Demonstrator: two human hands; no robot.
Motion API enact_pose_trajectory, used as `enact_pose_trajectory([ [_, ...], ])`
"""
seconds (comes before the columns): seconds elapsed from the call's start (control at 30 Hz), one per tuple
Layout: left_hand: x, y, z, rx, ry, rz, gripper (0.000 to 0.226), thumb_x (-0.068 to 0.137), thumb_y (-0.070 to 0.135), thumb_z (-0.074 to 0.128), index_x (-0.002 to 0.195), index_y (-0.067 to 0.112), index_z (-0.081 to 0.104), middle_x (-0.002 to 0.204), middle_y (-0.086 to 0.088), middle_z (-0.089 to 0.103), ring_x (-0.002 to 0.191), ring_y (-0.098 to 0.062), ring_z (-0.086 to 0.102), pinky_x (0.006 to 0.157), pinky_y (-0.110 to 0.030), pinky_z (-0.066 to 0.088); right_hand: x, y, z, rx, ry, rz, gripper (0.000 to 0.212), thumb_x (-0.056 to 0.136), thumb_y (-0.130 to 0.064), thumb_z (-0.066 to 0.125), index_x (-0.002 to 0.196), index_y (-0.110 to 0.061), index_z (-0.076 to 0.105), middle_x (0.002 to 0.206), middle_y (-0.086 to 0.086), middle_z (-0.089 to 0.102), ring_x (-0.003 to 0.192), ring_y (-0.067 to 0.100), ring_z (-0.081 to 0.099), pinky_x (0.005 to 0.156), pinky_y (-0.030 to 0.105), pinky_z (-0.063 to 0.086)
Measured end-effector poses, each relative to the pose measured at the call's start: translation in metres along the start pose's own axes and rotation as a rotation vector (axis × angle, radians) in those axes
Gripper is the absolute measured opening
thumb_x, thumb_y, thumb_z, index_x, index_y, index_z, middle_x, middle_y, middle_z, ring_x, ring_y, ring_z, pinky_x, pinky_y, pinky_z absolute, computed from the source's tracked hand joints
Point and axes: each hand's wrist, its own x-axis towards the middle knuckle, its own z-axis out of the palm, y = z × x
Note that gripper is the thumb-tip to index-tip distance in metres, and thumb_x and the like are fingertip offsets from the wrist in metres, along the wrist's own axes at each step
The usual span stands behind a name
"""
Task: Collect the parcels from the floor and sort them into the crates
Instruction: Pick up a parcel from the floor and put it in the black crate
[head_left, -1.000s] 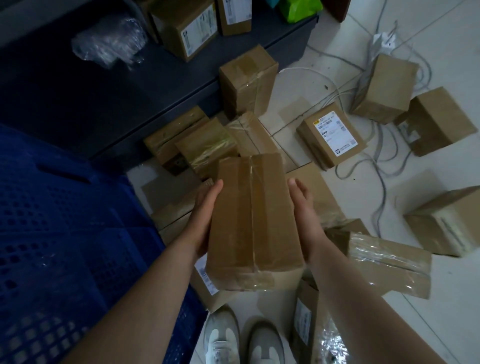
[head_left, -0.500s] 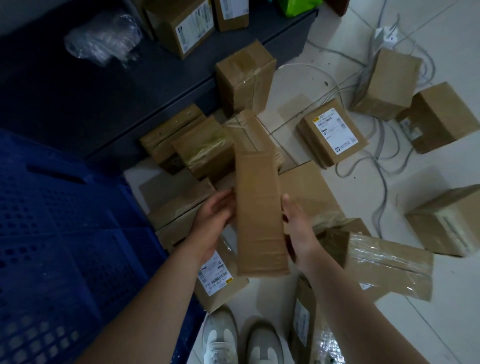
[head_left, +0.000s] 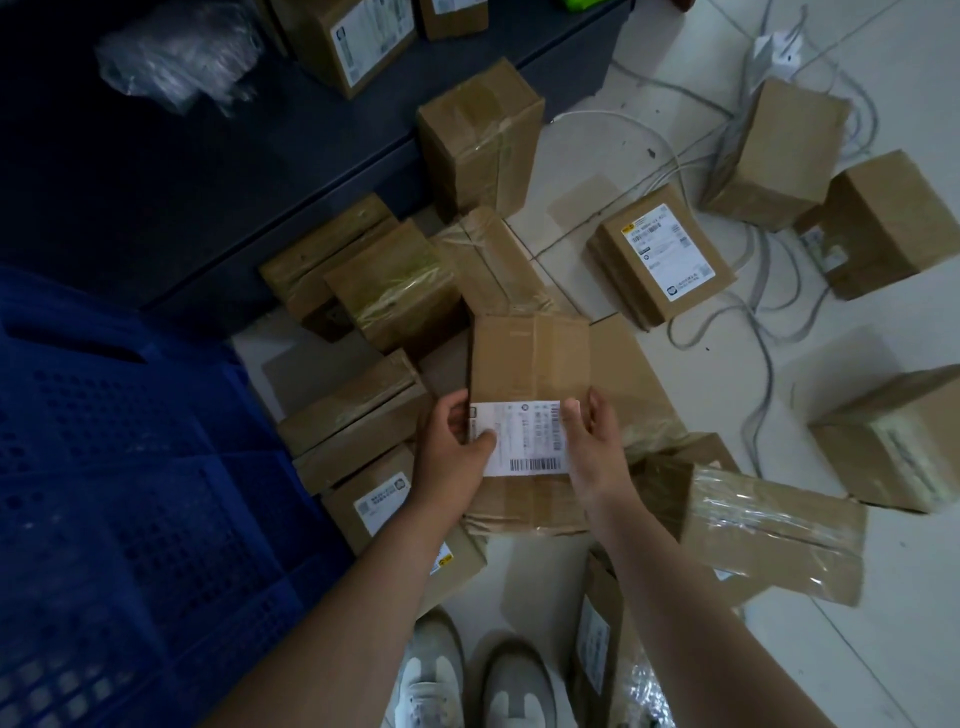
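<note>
While left grip (head_left: 451, 453) and right grip (head_left: 593, 448) pinch its sides, brown parcel (head_left: 530, 361), seemingly clear-taped, white barcode label (head_left: 524, 441) facing up

shipping label (head_left: 524, 441) on held parcel (head_left: 530, 358), print unreadable

My left hand (head_left: 449, 452) and right hand (head_left: 592, 452) flank parcel (head_left: 527, 364) at frame centre. Lower left: crate (head_left: 130, 493). Upper left: shelf (head_left: 260, 171). Centre and right: other parcels (head_left: 660, 254) on floor (head_left: 857, 675). Upper right: cables (head_left: 763, 364). Bottom centre: my shoes (head_left: 431, 680).
</note>
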Motion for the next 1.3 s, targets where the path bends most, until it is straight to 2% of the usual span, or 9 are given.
enact_pose_trajectory([
  [0.13,0.000,-0.006,-0.002,0.010,0.003,0.000,0.041,0.094,0.010,0.057,0.131,0.025,0.048,0.125,0.001,0.058,0.104,-0.009,0.061,0.067,-0.015,0.054,0.006,0.008,-0.001,-0.083,-0.055,-0.065,0.073,0.097,-0.016,0.058,0.155,-0.034,0.017,0.143,0.004,0.049,0.111,0.021,0.063,0.087,0.043,0.058],
  [0.3,-0.003,-0.014,-0.010,-0.007,-0.028,-0.025,0.034,0.100,0.022,0.050,0.133,0.026,0.047,0.121,0.000,0.060,0.104,-0.009,0.061,0.071,-0.019,0.054,0.003,0.013,-0.004,-0.133,-0.075,-0.131,0.071,0.099,-0.017,0.056,0.156,-0.030,0.015,0.141,0.001,0.049,0.098,0.009,0.064,0.067,0.022,0.054],
  [0.57,-0.010,-0.044,-0.023,0.050,0.170,-0.139,0.031,0.102,0.013,0.036,0.126,0.009,0.055,0.130,-0.005,0.053,0.115,-0.021,0.053,0.086,-0.028,0.040,-0.035,0.004,0.019,-0.180,0.143,-0.462,0.061,0.094,-0.017,0.056,0.148,-0.034,0.034,0.151,-0.006,0.036,0.141,0.018,0.033,0.113,0.054,0.035],
  [0.67,-0.006,-0.064,-0.036,0.069,0.244,-0.223,0.032,0.100,0.011,0.038,0.125,0.004,0.058,0.125,-0.011,0.055,0.113,-0.028,0.055,0.092,-0.034,0.047,-0.051,-0.003,0.035,-0.128,0.090,-0.520,0.055,0.090,-0.005,0.054,0.142,-0.022,0.044,0.147,0.001,0.045,0.136,0.019,0.040,0.114,0.046,0.034],
  [0.83,0.004,-0.111,-0.053,0.008,0.326,-0.374,0.035,0.097,0.011,0.043,0.129,0.000,0.053,0.129,-0.025,0.056,0.112,-0.038,0.059,0.095,-0.048,0.052,-0.074,0.013,0.072,-0.248,-0.160,-0.576,0.054,0.090,0.000,0.054,0.140,-0.019,0.048,0.139,-0.011,0.046,0.126,-0.005,0.036,0.106,0.004,0.026],
  [0.93,0.002,-0.122,-0.062,-0.105,0.378,-0.488,0.043,0.096,0.009,0.045,0.139,0.000,0.043,0.134,-0.026,0.052,0.117,-0.042,0.055,0.098,-0.051,0.049,-0.081,0.036,0.093,-0.325,-0.354,-0.483,0.054,0.092,-0.006,0.051,0.143,-0.021,0.044,0.144,-0.012,0.043,0.128,-0.003,0.039,0.111,0.018,0.035],
  [1.0,-0.003,-0.122,-0.064,-0.185,0.412,-0.544,0.050,0.096,0.009,0.048,0.143,0.003,0.034,0.138,-0.026,0.047,0.122,-0.043,0.051,0.102,-0.050,0.046,-0.080,0.050,0.103,-0.387,-0.435,-0.397,0.056,0.095,-0.004,0.050,0.147,-0.023,0.039,0.143,-0.012,0.041,0.125,-0.001,0.039,0.103,0.010,0.035],
  [1.17,0.002,-0.131,-0.065,-0.427,0.427,-0.710,0.062,0.103,0.014,0.041,0.155,0.010,0.006,0.157,-0.023,0.021,0.143,-0.037,0.026,0.114,-0.048,0.023,-0.062,0.083,0.118,-0.486,-0.387,-0.191,0.050,0.094,0.001,0.044,0.141,-0.013,0.046,0.137,0.008,0.052,0.121,0.015,0.049,0.103,0.025,0.039],
  [1.3,0.012,-0.141,-0.063,-0.381,0.303,-0.765,0.047,0.098,0.003,0.043,0.145,-0.001,0.035,0.136,-0.027,0.051,0.123,-0.041,0.053,0.103,-0.051,0.044,-0.048,0.103,0.119,-0.595,-0.346,0.101,0.067,0.091,-0.015,0.045,0.155,-0.023,0.025,0.155,0.009,0.038,0.138,0.033,0.043,0.114,0.045,0.034],
])
